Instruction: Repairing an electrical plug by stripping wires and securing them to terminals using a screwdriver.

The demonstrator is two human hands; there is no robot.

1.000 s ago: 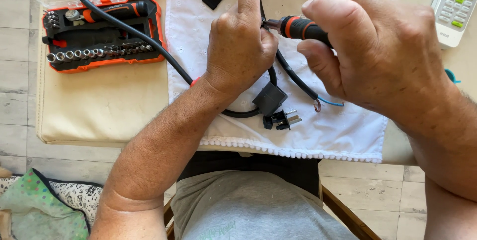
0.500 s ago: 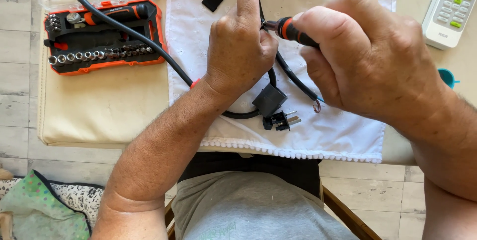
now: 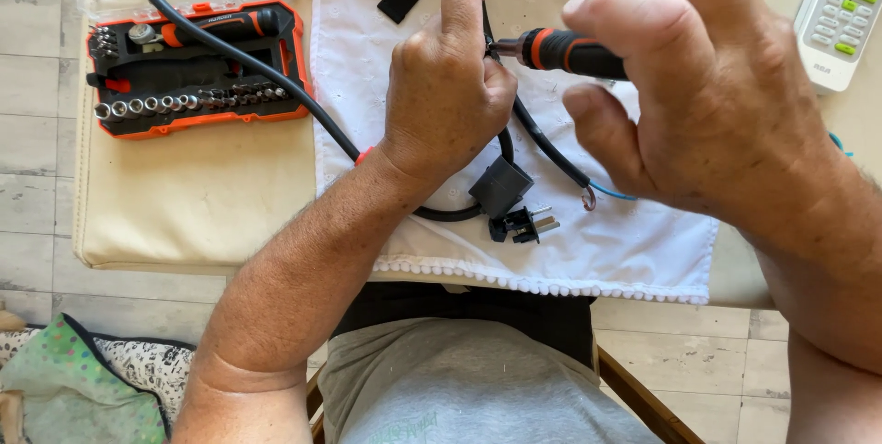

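Both hands (image 3: 446,100) around screwdriver (image 3: 570,49)

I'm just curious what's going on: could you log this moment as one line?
left hand: grips black cable | right hand: holds black-and-orange screwdriver, tip at left fist | black plug parts: on white cloth

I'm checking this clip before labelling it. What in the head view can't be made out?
- Screwdriver tip: hidden behind the left hand; only the black-and-orange screwdriver handle shows.
- What the left hand grips: covered by its own fingers.
- Thick black cable: cut off at the top edge.
- White remote control: cropped at the top-right corner.
- Small bits in the orange tool case: too small to tell apart.
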